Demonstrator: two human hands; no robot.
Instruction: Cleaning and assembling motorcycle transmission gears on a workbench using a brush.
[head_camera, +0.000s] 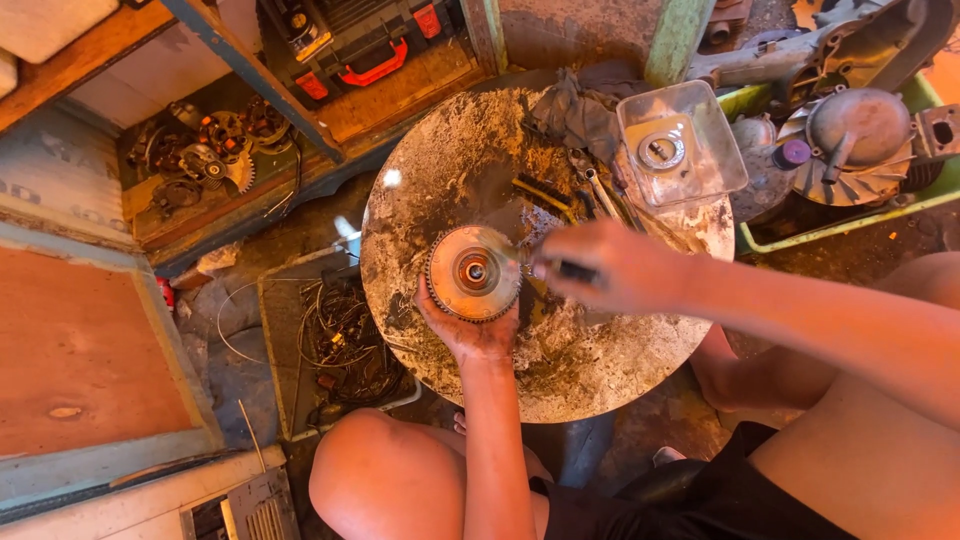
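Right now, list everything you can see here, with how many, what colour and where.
round work table: one, rusty grey, centre
toothed round metal part: one, orange-grey, on the table, gripped by the left hand
clear plastic container: one, see-through, table's upper right edge
rag: one, grey, top of the table
hand tools: a few, yellow and metal, beside the rag
engine housing: one, grey, upper right
gears and sprockets: a pile, rusty, shelf at upper left
tool case: one, black and red, top
tray of wires: one, dark, floor left of the table
left hand: holds the toothed part
right hand: blurred, grips a dark tool
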